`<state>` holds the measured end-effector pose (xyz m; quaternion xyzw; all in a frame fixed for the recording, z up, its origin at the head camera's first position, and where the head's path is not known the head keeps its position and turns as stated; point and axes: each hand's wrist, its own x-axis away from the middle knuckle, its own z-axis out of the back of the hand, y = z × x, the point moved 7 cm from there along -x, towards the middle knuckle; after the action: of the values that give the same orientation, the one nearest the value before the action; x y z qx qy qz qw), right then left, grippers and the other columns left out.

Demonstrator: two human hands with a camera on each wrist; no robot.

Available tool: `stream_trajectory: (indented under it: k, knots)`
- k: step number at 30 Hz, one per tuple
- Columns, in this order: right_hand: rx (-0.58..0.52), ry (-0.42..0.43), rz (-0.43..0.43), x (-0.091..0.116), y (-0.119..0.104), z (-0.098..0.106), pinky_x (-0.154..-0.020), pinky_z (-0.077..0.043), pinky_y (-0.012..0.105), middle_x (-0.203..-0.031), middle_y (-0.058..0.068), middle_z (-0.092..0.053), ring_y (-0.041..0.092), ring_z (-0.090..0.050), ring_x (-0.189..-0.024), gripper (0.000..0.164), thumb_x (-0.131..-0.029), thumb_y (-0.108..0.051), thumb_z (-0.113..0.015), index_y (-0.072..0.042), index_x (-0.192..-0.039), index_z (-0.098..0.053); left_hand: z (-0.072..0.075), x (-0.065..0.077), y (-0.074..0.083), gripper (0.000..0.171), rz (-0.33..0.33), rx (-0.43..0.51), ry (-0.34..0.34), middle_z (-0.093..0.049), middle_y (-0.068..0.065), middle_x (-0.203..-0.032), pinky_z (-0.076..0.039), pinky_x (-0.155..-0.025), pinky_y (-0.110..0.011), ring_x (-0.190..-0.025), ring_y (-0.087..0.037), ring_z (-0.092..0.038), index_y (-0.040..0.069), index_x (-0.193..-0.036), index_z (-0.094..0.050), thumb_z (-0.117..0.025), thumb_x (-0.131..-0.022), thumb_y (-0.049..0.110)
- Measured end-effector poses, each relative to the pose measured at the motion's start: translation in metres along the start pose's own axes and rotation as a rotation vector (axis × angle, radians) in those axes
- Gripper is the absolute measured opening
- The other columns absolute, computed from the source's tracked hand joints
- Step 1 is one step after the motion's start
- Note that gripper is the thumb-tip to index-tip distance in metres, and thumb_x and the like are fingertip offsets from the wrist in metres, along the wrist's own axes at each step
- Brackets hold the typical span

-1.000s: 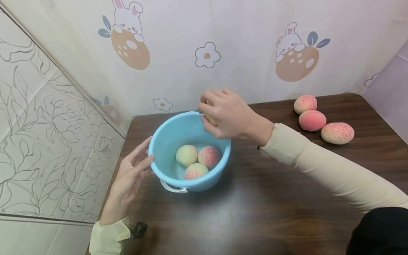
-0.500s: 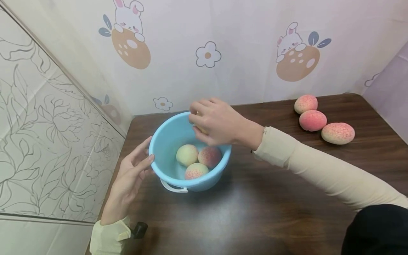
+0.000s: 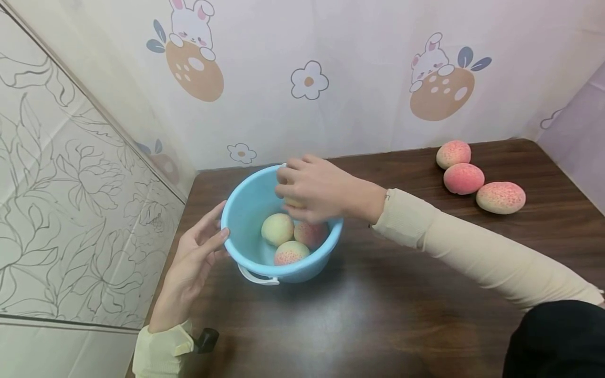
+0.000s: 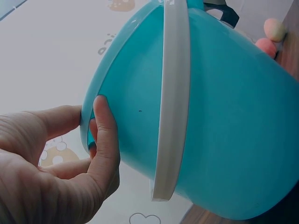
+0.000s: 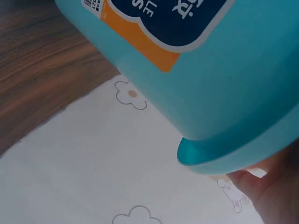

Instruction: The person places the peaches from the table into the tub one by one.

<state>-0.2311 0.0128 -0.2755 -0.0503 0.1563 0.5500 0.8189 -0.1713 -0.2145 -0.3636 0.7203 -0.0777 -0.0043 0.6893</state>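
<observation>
A light blue bucket (image 3: 248,210) stands on the table, and my left hand (image 3: 189,262) pinches its left rim between thumb and fingers. In the left wrist view, that hand (image 4: 70,163) has the thumb and fingers on opposite sides of the rim. Over the far right part of the bucket's mouth, my right hand (image 3: 316,189) grips a yellowish peach (image 3: 294,203), mostly hidden by the fingers. Inside the bucket lie a pale peach (image 3: 277,230), a speckled peach (image 3: 291,253) and a pink peach (image 3: 310,234), the last partly covered by the right hand.
At the back right of the brown table (image 3: 402,315) lie a speckled peach (image 3: 454,154), a red-pink peach (image 3: 463,179) and a larger speckled peach (image 3: 501,198). A white handle (image 3: 259,277) hangs at the bucket's near side. A patterned curtain (image 3: 354,105) borders the table's back.
My right hand has moved left and down, from above the bucket's far right rim to lower over its mouth, with the peach still gripped. The left hand stays on the rim.
</observation>
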Motion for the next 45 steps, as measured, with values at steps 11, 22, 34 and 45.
stream_trajectory:
  k: [11,22,34,45]
  knots:
    - [-0.051,-0.201,-0.072,-0.001,0.002,-0.014,-0.070,-0.050,0.035,-0.100,0.002,-0.065,0.022,-0.056,-0.090,0.014,-0.096,-0.031,-0.074,-0.019,-0.104,-0.073,0.000,-0.001,0.000,0.060,0.006,0.001,0.005,-0.053,-0.009,-0.128,-0.066,-0.086,-0.032,-0.103,-0.015,-0.070,0.018,-0.159,-0.044,-0.063,-0.103,0.008]
    - [-0.059,-0.198,-0.088,0.003,0.004,-0.010,-0.068,-0.050,0.033,-0.098,0.001,-0.066,0.021,-0.058,-0.090,0.011,-0.095,-0.021,-0.076,-0.018,-0.105,-0.073,0.000,-0.001,0.000,0.060,0.006,-0.006,0.014,-0.054,-0.011,-0.130,-0.067,-0.085,-0.032,-0.102,-0.016,-0.071,0.018,-0.159,-0.045,-0.063,-0.103,0.007]
    - [-0.075,-0.082,-0.120,0.017,0.011,0.007,-0.078,-0.055,0.036,-0.109,0.000,-0.070,0.023,-0.061,-0.099,0.017,-0.097,-0.016,-0.070,-0.018,-0.114,-0.074,-0.001,0.000,0.000,0.059,0.005,-0.005,0.012,-0.053,-0.011,-0.133,-0.066,-0.084,-0.030,-0.102,-0.015,-0.070,0.018,-0.159,-0.044,-0.061,-0.103,0.006]
    - [-0.050,0.081,-0.120,0.034,0.022,0.019,-0.075,-0.058,0.038,-0.116,0.006,-0.067,0.026,-0.062,-0.102,0.028,-0.095,-0.018,-0.071,-0.015,-0.123,-0.070,0.000,0.000,-0.001,0.058,0.009,-0.025,0.024,-0.055,-0.010,-0.130,-0.066,-0.086,-0.031,-0.106,-0.017,-0.070,0.019,-0.158,-0.045,-0.061,-0.103,0.006]
